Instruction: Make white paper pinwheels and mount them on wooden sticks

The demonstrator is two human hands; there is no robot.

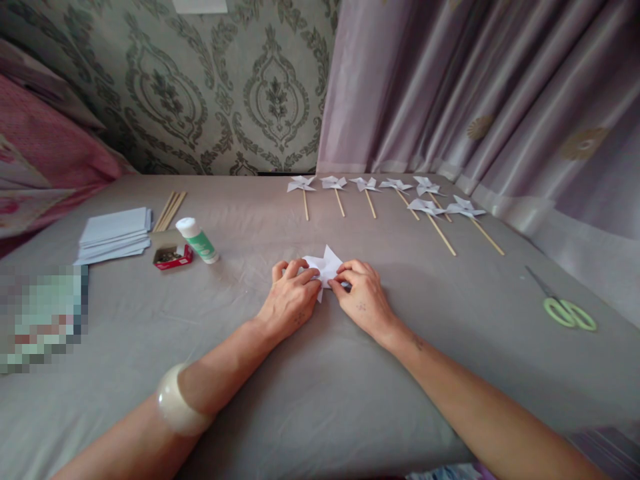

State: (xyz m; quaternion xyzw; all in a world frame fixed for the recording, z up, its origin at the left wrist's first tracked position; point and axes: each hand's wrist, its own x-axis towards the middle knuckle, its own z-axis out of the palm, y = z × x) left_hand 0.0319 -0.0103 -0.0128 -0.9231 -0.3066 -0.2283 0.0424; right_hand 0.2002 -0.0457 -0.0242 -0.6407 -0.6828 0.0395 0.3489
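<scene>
Between my two hands, at the middle of the grey cloth-covered surface, is a white paper pinwheel with its blades folded and no stick visible on it. My left hand grips its left side, the fingers curled over the paper. On the other side my right hand pinches the right edge between thumb and fingers. Part of the paper is covered by the fingers of both hands. Whether a pin sits in its centre I cannot make out.
Several finished pinwheels on sticks lie at the back right. Green-handled scissors rest at far right. To the left are a glue stick, a small red box of metal bits, wooden sticks and stacked paper.
</scene>
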